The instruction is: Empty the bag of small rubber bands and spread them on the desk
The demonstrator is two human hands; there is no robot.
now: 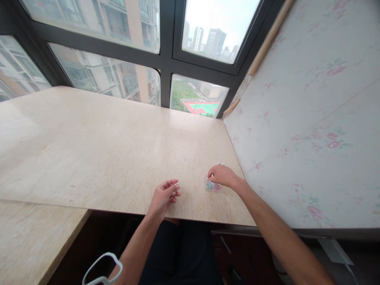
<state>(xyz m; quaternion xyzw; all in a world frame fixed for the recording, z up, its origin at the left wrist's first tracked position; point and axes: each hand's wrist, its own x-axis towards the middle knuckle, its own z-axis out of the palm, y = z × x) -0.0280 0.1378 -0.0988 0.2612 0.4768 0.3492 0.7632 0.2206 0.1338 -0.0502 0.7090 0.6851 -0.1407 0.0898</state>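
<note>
Over the ledge near its front edge is my left hand (166, 194), palm turned inward, thumb and index finger brought together. A tiny pale thing seems to show at those fingertips, too small to name. My right hand (223, 175) reaches over a small clear plastic box (211, 189), fingertips pinched together and pointing down at it. Small coloured pieces, greenish and pinkish, lie inside the box in separate groups; their kind is too small to make out. The hand hides the far part of the box and whatever its fingers hold.
The box rests on a marble-patterned ledge (118, 158). A flowered wall (297, 118) bounds it on the right, dark-framed windows (166, 59) at the back. A white loop (117, 263) surrounds my left forearm. Below the front edge are my legs (181, 253).
</note>
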